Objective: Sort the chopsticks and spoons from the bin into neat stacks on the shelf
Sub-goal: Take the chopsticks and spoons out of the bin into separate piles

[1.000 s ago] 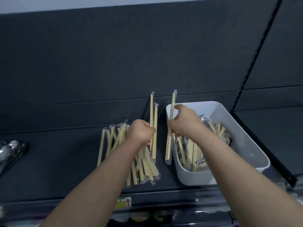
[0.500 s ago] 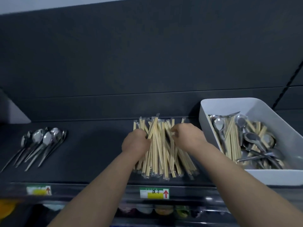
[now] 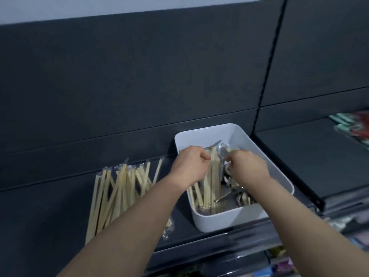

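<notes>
A white bin (image 3: 265, 156) stands on the dark shelf (image 3: 50, 206) and holds wrapped wooden chopsticks (image 3: 209, 188) on its left side and metal spoons (image 3: 229, 193) towards its right. Both my hands are inside the bin. My left hand (image 3: 189, 165) has its fingers curled round the top ends of chopsticks there. My right hand (image 3: 247, 168) pinches a wrapped chopstick pair near a spoon bowl (image 3: 222, 152). A loose pile of wrapped chopsticks (image 3: 119, 188) lies on the shelf left of the bin, partly under my left forearm.
A black upright divider (image 3: 267, 62) runs down the back panel just right of the bin. The neighbouring shelf at the right carries red and green packets (image 3: 355, 126). Blurred goods show on the lower shelf below.
Both hands left the chopstick pile on the shelf and moved right into the bin. The view swung right, so the spoons lying at the far left are out of sight.
</notes>
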`<move>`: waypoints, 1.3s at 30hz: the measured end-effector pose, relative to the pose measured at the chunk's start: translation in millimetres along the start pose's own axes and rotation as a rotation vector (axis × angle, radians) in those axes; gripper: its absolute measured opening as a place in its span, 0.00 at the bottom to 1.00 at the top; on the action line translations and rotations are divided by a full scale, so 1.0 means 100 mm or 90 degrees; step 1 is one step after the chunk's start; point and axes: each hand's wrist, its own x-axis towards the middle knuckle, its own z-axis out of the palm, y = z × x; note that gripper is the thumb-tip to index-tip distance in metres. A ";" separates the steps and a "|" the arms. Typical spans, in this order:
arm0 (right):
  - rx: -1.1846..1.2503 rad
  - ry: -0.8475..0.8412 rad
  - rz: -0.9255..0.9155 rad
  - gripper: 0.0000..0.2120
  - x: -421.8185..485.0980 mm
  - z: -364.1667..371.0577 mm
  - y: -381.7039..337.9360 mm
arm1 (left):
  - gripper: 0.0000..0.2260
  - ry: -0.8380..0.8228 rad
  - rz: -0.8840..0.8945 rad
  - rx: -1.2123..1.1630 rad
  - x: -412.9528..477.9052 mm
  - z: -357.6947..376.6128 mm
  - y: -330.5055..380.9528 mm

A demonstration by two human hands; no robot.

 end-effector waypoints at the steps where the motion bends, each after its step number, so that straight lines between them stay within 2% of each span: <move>1: -0.009 -0.021 0.021 0.12 0.03 -0.01 0.16 | 0.07 -0.013 0.003 0.021 0.07 0.09 0.09; 6: -0.016 -0.136 0.037 0.08 0.16 0.03 0.49 | 0.08 -0.044 -0.016 0.031 0.26 0.48 0.23; 11: -0.029 -0.175 0.020 0.15 0.29 0.10 0.45 | 0.06 0.013 -0.086 -0.031 0.37 0.60 0.06; 16: 0.177 -0.091 0.045 0.14 0.45 -0.01 0.47 | 0.04 0.031 -0.124 -0.013 0.42 0.60 -0.02; 21: 0.405 0.020 0.043 0.14 0.58 -0.14 0.56 | 0.08 0.004 -0.164 0.039 0.51 0.75 0.03; 24: 0.367 0.050 0.025 0.13 0.60 -0.23 0.67 | 0.10 -0.001 -0.195 0.101 0.59 0.82 0.10; 27: 0.287 -0.003 0.014 0.14 0.57 -0.26 0.73 | 0.19 -0.062 -0.265 0.176 0.64 0.91 0.24; 29: 0.249 -0.038 0.012 0.13 0.53 -0.22 0.76 | 0.21 -0.081 -0.297 0.201 0.65 0.96 0.31; 34: 0.265 -0.062 0.035 0.14 0.54 -0.16 0.81 | 0.09 -0.013 -0.321 0.079 0.68 0.95 0.31; 39: 0.336 -0.060 0.065 0.15 0.61 -0.15 0.75 | 0.13 -0.044 -0.352 -0.066 0.62 0.98 0.32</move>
